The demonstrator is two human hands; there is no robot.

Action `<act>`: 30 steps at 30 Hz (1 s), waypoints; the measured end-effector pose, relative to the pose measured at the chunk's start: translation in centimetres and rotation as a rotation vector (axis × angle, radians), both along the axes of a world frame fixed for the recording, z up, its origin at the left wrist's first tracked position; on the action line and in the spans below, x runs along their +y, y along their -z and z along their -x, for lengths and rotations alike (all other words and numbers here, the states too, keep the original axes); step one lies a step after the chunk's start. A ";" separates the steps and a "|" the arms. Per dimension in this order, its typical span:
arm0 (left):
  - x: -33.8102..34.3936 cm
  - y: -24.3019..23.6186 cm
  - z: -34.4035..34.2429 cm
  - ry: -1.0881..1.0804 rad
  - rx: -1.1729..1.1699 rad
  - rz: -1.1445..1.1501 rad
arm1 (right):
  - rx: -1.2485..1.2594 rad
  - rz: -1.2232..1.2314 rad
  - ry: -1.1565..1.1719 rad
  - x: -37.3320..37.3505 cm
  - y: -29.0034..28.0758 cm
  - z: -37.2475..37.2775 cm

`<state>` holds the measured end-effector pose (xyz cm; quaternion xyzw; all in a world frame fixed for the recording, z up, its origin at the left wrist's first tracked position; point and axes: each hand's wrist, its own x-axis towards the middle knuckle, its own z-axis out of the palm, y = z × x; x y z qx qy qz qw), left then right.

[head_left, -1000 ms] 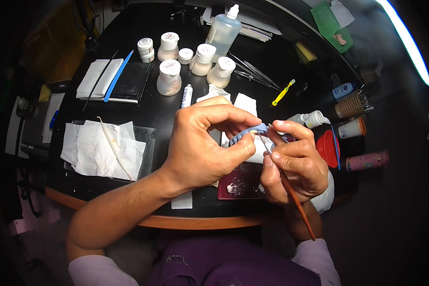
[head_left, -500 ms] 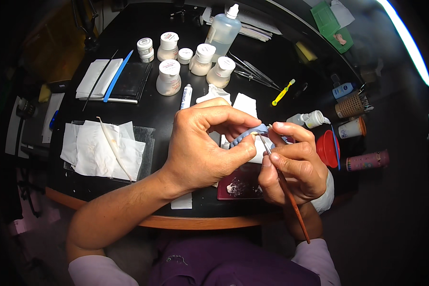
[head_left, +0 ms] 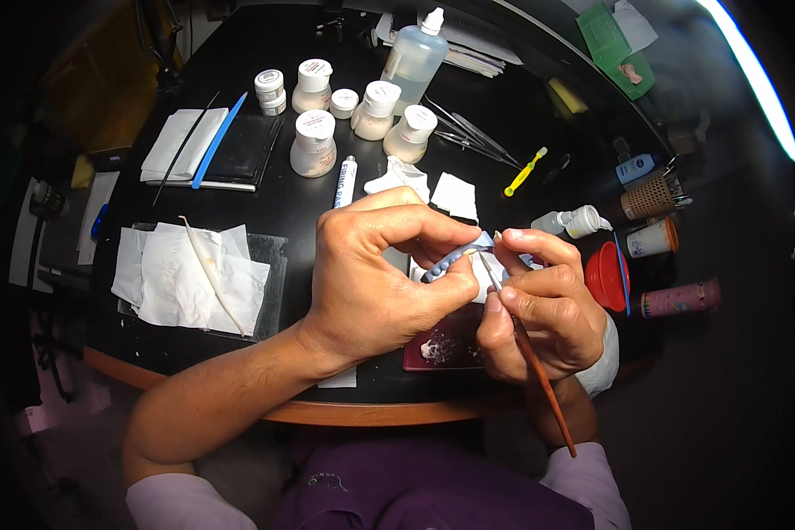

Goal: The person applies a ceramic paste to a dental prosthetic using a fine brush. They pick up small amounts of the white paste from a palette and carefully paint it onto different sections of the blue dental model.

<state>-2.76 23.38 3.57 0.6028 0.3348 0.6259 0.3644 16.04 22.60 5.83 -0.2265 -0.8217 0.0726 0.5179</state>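
Pinched between the thumb and fingers of my left hand [head_left: 371,274] is a blue-grey dental model [head_left: 449,262] with a row of teeth. A small ivory-coloured tooth [head_left: 471,253] shows on it beside my thumb tip. My right hand [head_left: 552,309] grips a fine brush [head_left: 541,378] with a reddish-brown wooden handle, its handle end slanting down toward me. The brush's pointed tip is close to the ivory tooth; whether it touches, I cannot tell. My right index fingertip comes up near the model's right end. My fingers hide part of the model.
Beneath my hands lie white tissue and a dark red slab [head_left: 433,352] with white paste. Behind stand several powder jars [head_left: 314,146] and a clear bottle [head_left: 413,60]. Tissues [head_left: 190,278] lie at left; a red bowl [head_left: 606,276] and a pink cylinder [head_left: 680,299] are at right.
The brush tip has shifted slightly down and right, drawing back a little from the ivory tooth. My left hand has tilted the model slightly, and its left end sits a bit lower.
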 end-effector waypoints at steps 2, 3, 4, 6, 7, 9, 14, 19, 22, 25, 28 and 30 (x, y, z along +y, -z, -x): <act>0.0 0.0 0.0 -0.008 0.014 -0.012 | -0.004 0.000 0.003 0.0 0.0 0.0; 0.0 0.0 0.0 -0.009 0.018 -0.010 | -0.006 -0.001 0.004 0.0 0.0 0.0; 0.0 0.0 0.0 -0.011 0.023 -0.009 | -0.008 -0.001 0.005 0.0 0.0 0.0; 0.0 0.0 0.1 0.001 0.032 -0.002 | -0.012 0.002 -0.002 0.0 -0.1 0.0; -0.1 0.0 0.2 0.013 0.037 0.004 | -0.014 0.003 -0.005 0.0 -0.1 0.0; -0.2 0.0 0.3 0.026 0.041 0.011 | -0.018 -0.002 -0.005 0.1 -0.1 -0.1; -0.1 -0.1 0.0 -0.017 0.023 -0.003 | -0.011 -0.001 -0.004 0.1 0.0 0.0; -0.1 0.2 0.1 0.012 0.024 -0.002 | -0.026 0.002 -0.006 0.1 -0.1 -0.1; -0.2 0.1 0.2 0.026 0.034 0.001 | -0.011 0.003 -0.011 0.1 0.0 -0.1; -0.2 0.1 0.2 0.021 0.044 -0.004 | 0.009 0.020 -0.002 -0.1 0.0 0.0; -0.2 0.0 0.3 0.011 0.060 -0.008 | -0.011 0.009 -0.004 0.1 0.0 0.0; -0.3 -0.1 0.3 0.009 0.062 -0.003 | -0.018 0.005 0.002 0.1 -0.1 0.0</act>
